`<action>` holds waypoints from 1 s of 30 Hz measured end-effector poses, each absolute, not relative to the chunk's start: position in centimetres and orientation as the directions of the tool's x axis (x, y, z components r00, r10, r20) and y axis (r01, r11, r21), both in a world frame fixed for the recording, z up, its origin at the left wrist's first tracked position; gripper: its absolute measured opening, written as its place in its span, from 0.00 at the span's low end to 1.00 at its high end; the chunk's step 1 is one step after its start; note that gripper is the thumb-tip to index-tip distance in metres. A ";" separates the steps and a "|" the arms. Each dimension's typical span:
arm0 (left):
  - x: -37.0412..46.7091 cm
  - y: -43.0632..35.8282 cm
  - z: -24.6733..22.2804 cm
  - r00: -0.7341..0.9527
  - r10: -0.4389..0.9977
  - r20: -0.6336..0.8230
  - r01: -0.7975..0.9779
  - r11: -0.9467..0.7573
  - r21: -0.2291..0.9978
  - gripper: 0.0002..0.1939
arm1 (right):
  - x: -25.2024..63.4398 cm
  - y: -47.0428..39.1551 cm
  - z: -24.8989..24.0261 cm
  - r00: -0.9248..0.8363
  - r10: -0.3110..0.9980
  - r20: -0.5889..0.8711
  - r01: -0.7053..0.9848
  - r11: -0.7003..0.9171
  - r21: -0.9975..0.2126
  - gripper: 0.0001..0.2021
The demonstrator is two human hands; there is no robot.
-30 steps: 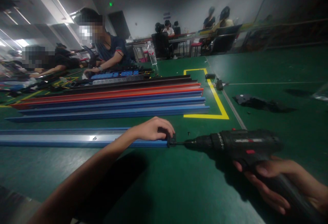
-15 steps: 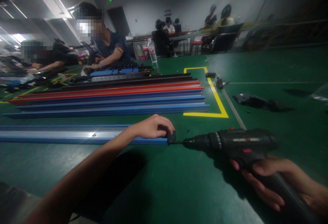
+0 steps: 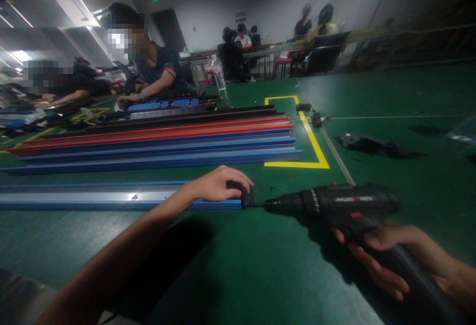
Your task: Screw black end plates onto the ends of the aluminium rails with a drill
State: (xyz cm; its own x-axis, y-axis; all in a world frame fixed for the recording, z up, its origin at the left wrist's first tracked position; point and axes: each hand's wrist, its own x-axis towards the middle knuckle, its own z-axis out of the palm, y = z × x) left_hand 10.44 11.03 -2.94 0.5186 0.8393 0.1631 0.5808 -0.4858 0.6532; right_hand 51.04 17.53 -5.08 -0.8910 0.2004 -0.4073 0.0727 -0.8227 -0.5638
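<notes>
The black end cap (image 3: 247,199) sits at the end of the blue rail (image 3: 92,197), pinched under my left hand's (image 3: 220,184) fingertips. Just right of them, the bit reaches it from the drill (image 3: 345,200), whose handle my right hand (image 3: 401,238) wraps. I'd keep the bit square, pressure steady, fingertips clear.

I was in an assembly workshop. A broad green worktop (image 3: 238,270) marked with yellow tape (image 3: 314,139) spread before me; a power drill (image 3: 345,203) filled my right hand (image 3: 386,260) at two o'clock, long blue, red and black rails (image 3: 163,139) lay side by side at eleven, a co-worker (image 3: 159,64) leaned beyond them, and others (image 3: 243,40) sat at tables (image 3: 267,47) towards twelve.
</notes>
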 end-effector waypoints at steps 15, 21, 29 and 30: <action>10.7 10.8 -3.0 0.487 0.850 0.202 0.622 -0.500 0.602 0.06 | 51.1 17.5 -5.2 -0.894 0.167 -0.415 0.096 -0.834 -0.543 0.18; 10.7 10.9 -3.0 0.495 0.856 0.148 0.646 -0.476 0.597 0.08 | 51.0 17.3 -5.2 -0.894 0.191 -0.406 0.074 -0.830 -0.553 0.16; 11.1 11.1 -3.0 0.507 0.845 0.168 0.623 -0.494 0.606 0.09 | 51.0 17.1 -4.7 -0.912 0.176 -0.370 0.082 -0.807 -0.585 0.15; 11.1 11.1 -3.0 0.513 0.842 0.170 0.618 -0.499 0.607 0.08 | 51.0 17.1 -4.8 -0.911 0.179 -0.372 0.076 -0.814 -0.576 0.15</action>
